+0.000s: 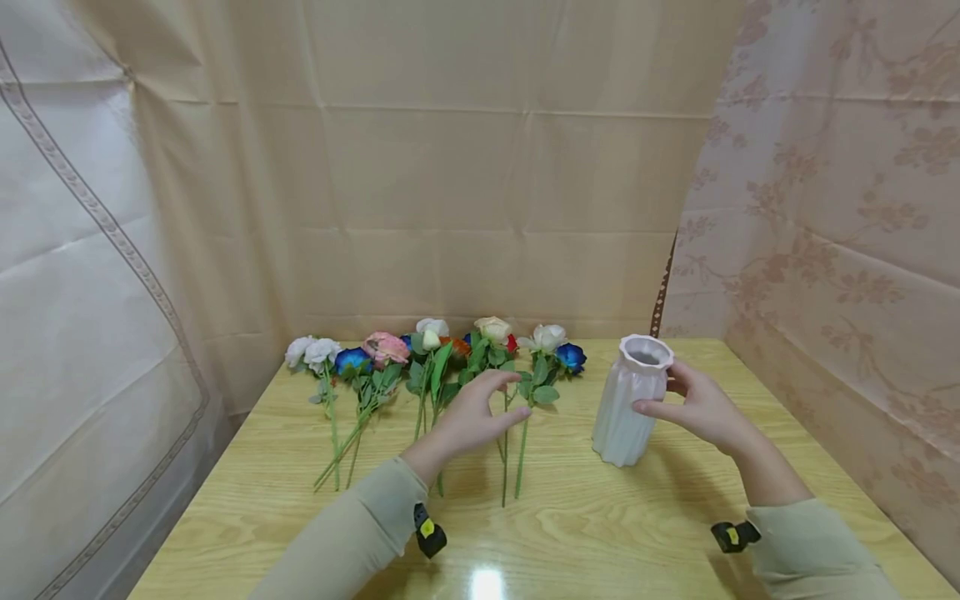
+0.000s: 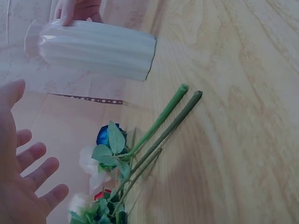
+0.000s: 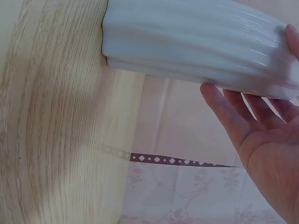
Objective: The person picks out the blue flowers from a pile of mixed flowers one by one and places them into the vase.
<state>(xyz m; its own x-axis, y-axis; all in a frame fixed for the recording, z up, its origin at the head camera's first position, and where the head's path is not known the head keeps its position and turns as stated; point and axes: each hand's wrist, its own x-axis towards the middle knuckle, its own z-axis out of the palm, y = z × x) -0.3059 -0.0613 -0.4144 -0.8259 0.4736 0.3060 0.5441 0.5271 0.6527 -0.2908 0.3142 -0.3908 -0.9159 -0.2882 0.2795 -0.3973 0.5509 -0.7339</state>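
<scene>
A white ribbed vase (image 1: 627, 408) with a scalloped rim stands on the right part of the table. My right hand (image 1: 701, 406) grips it just under the neck, thumb in front and fingers behind. In the right wrist view, the fingers of the right hand (image 3: 261, 126) lie along the side of the vase (image 3: 196, 42). My left hand (image 1: 476, 412) hovers over the flower stems with fingers spread and nothing held. The left wrist view shows its fingers apart from a blue rose (image 2: 110, 134) and the green stems (image 2: 163, 116).
Artificial flowers lie in a row along the back: white roses (image 1: 311, 353), a pink flower (image 1: 386, 348), a cream rose (image 1: 492, 329) and a blue rose (image 1: 572, 357). Their stems point toward the front of the wooden table (image 1: 585, 542). Cloth curtains (image 1: 480, 183) enclose the back and sides.
</scene>
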